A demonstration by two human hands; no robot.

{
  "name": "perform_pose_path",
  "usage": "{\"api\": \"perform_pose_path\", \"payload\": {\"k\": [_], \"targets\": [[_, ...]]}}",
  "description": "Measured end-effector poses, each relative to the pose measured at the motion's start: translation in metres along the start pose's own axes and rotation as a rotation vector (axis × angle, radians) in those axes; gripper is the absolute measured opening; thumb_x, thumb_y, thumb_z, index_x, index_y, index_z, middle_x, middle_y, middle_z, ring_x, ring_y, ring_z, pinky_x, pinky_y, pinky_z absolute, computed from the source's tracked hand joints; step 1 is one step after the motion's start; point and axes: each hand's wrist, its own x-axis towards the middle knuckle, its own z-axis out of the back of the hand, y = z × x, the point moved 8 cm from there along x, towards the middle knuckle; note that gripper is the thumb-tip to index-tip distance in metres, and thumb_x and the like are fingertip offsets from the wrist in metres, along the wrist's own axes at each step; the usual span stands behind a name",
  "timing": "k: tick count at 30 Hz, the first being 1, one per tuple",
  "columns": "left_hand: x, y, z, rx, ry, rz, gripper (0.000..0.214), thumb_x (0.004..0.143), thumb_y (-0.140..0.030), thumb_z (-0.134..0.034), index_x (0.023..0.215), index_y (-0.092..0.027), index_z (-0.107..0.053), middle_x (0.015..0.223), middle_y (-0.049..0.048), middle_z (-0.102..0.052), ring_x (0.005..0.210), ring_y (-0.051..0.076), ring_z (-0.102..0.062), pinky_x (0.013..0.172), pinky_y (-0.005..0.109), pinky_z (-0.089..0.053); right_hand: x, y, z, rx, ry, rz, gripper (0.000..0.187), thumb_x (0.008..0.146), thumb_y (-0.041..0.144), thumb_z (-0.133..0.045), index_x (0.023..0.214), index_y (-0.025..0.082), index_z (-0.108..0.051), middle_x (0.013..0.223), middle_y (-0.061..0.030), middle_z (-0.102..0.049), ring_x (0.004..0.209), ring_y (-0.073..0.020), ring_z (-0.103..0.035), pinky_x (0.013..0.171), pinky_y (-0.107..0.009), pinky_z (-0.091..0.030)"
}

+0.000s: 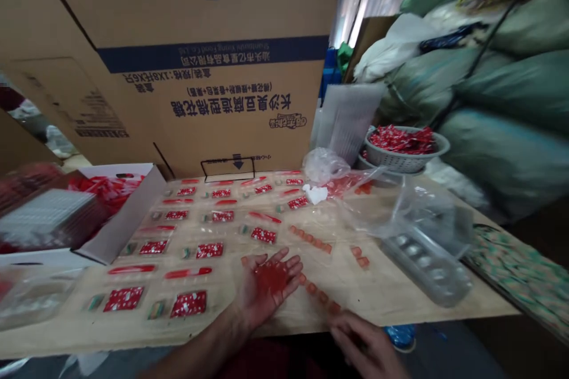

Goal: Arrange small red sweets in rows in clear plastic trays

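My left hand (269, 284) lies palm up over the wooden board (355, 296), with a translucent red mass of small candies (271, 277) in the palm. My right hand (362, 343) hangs blurred at the board's front edge, close to a line of orange-red candies (320, 297). A second line of these candies (310, 238) runs further back. Rows of red sachets (189, 304), red sticks (132, 269) and small green-and-gold packets (156, 310) cover the board's left side. Whether my right hand holds anything is hidden.
A grey-lidded clear tray (424, 269) and a loose plastic bag (377, 204) lie at right. A white box of red wrappers (120, 213) stands at left. Behind are a large cardboard carton (213, 89), a basket of red sachets (402, 151) and green sacks (502, 92).
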Motion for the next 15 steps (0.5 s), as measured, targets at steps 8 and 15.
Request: {"api": "perform_pose_path", "payload": {"k": [8, 15], "targets": [[-0.003, -0.005, -0.005, 0.036, -0.004, -0.080, 0.028, 0.073, -0.024, -0.052, 0.092, -0.010, -0.065, 0.100, 0.0149, -0.067, 0.085, 0.022, -0.063, 0.078, 0.033, -0.047, 0.063, 0.088, -0.026, -0.022, -0.066, 0.279, 0.010, 0.075, 0.011, -0.052, 0.075, 0.018, -0.060, 0.080, -0.0020, -0.055, 0.071, -0.0130, -0.054, 0.063, -0.022, -0.042], [-0.003, 0.000, 0.017, 0.230, -0.238, 0.035, 0.012, 0.074, -0.016, -0.056, 0.080, -0.010, -0.065, 0.075, 0.0083, -0.068, 0.062, 0.012, -0.062, 0.051, 0.015, -0.045, 0.071, 0.038, -0.020, 0.433, -0.166, 0.117, 0.011, 0.076, 0.029, -0.060, 0.075, 0.018, -0.055, 0.068, 0.0003, -0.058, 0.061, -0.0129, -0.055, 0.057, -0.023, -0.043]]}}
